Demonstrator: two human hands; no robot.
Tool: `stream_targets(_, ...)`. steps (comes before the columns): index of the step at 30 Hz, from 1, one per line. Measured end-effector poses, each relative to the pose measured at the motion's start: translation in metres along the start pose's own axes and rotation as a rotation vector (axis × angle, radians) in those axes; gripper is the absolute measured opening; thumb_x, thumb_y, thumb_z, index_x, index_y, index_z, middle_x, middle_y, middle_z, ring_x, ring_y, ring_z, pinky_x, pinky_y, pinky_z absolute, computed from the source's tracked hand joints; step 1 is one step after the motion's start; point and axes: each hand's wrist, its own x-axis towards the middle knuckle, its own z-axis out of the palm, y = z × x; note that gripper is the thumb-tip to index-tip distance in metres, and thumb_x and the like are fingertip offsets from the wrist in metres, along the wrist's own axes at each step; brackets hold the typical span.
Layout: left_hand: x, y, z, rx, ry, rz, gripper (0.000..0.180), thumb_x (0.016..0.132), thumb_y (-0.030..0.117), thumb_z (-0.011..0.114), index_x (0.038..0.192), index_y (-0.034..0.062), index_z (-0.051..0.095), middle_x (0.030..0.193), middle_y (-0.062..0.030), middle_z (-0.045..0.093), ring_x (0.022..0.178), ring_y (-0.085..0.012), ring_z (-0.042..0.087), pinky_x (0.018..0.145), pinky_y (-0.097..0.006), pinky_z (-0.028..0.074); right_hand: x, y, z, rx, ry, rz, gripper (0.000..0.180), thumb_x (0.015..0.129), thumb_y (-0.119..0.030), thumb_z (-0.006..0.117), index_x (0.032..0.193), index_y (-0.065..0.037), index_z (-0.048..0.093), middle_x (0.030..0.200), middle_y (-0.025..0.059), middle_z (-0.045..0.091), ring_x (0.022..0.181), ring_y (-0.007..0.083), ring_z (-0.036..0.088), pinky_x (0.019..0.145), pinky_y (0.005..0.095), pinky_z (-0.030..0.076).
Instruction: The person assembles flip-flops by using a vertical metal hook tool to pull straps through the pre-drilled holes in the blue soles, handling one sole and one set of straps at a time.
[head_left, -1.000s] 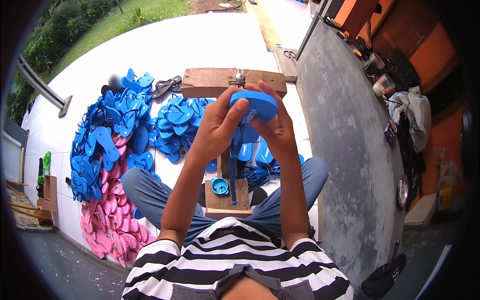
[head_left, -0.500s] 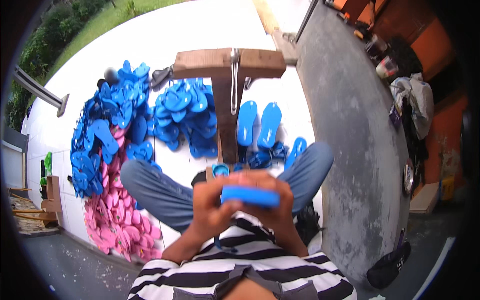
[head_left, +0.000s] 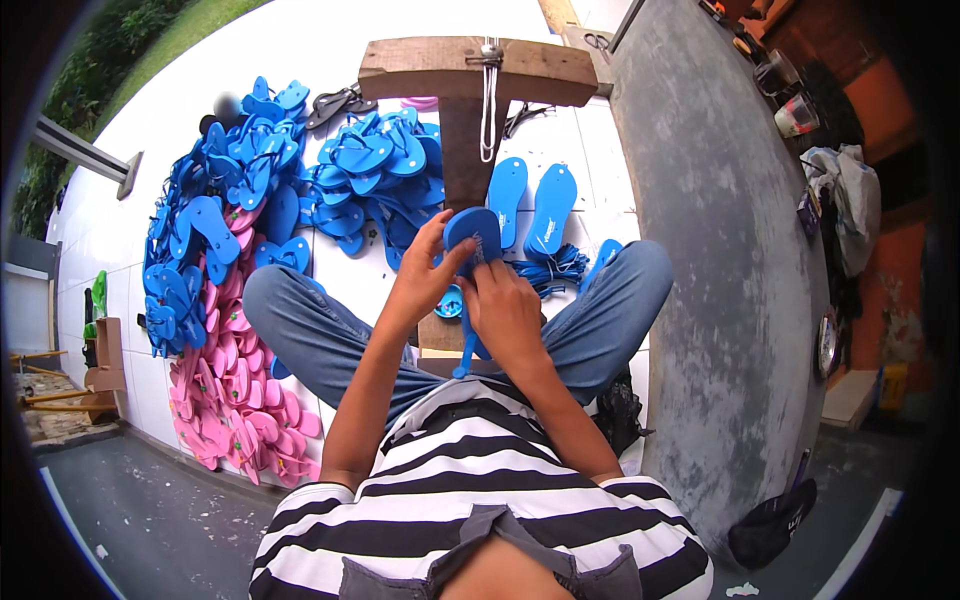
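A blue flip-flop sole (head_left: 472, 229) is tilted up in front of the wooden stand, gripped along its left side by my left hand (head_left: 422, 272), thumb across its face. My right hand (head_left: 503, 308) is closed against the lower part of the same flip-flop; its fingertips hide what they pinch there. A blue strap (head_left: 467, 345) with a knobbed end dangles below, between my wrists. Just under the left hand sits a small round blue container (head_left: 448, 301), partly covered. Two blue soles (head_left: 549, 210) lie flat to the right of the stand, with a bundle of blue straps (head_left: 553, 268) near them.
A T-shaped wooden stand (head_left: 478, 68) rises ahead, a wire loop (head_left: 488, 115) hanging from its crossbar. Piles of blue flip-flops (head_left: 365, 155) and pink flip-flops (head_left: 235, 400) cover the tiles at left. A grey ledge (head_left: 700, 250) runs along the right.
My hands have moved forward and away from my body. The flip-flop, earlier edge-on between both hands, now shows its face, and a strap hangs below it. The view has shifted slightly.
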Motion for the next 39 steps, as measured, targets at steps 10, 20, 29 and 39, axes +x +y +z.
stream_targets(10, 0.013, 0.046, -0.024, -0.218, 0.137, 0.151, 0.037, 0.089, 0.013, 0.072, 0.119, -0.0041, 0.058, 0.118, -0.0091, 0.060, 0.096, -0.0140, 0.064, 0.082, -0.028, 0.054, 0.002, -0.015, -0.057, 0.402, -0.075, -0.089, 0.016, 0.088, -0.016, 0.069, 0.094, -0.004, 0.060, 0.088, 0.0107, 0.057, 0.074, 0.0252, 0.059, 0.064, 0.0357, 0.048)
stream_targets(20, 0.011, 0.107, -0.020, -0.165, -0.044, 0.731, 0.056, 0.077, -0.004, 0.076, 0.123, 0.0041, 0.047, 0.109, -0.0161, 0.058, 0.098, -0.0242, 0.060, 0.084, -0.036, 0.050, 0.055, -0.013, -0.085, 0.416, 0.333, -0.321, 0.046, 0.077, 0.002, 0.075, 0.121, -0.005, 0.063, 0.109, 0.0121, 0.065, 0.095, 0.0270, 0.066, 0.076, 0.0358, 0.055)
stream_targets(29, 0.043, 0.123, -0.014, -0.064, 0.027, 1.008, 0.035, 0.080, 0.017, 0.073, 0.103, 0.0119, 0.047, 0.094, -0.0151, 0.059, 0.084, -0.0269, 0.059, 0.075, -0.038, 0.051, 0.074, -0.012, -0.074, 0.901, 0.394, -0.237, 0.035, 0.082, 0.006, 0.072, 0.114, 0.001, 0.059, 0.117, 0.0225, 0.066, 0.113, 0.0313, 0.065, 0.091, 0.0379, 0.056)
stream_targets(39, 0.049, 0.114, -0.012, -0.209, 0.160, 0.852, 0.051, 0.075, 0.008, 0.082, 0.111, 0.0053, 0.045, 0.102, -0.0152, 0.054, 0.087, -0.0219, 0.060, 0.077, -0.031, 0.049, 0.078, -0.017, -0.090, 0.714, 0.377, -0.279, 0.030, 0.081, 0.004, 0.074, 0.108, 0.002, 0.062, 0.115, 0.0244, 0.067, 0.109, 0.0335, 0.067, 0.088, 0.0379, 0.058)
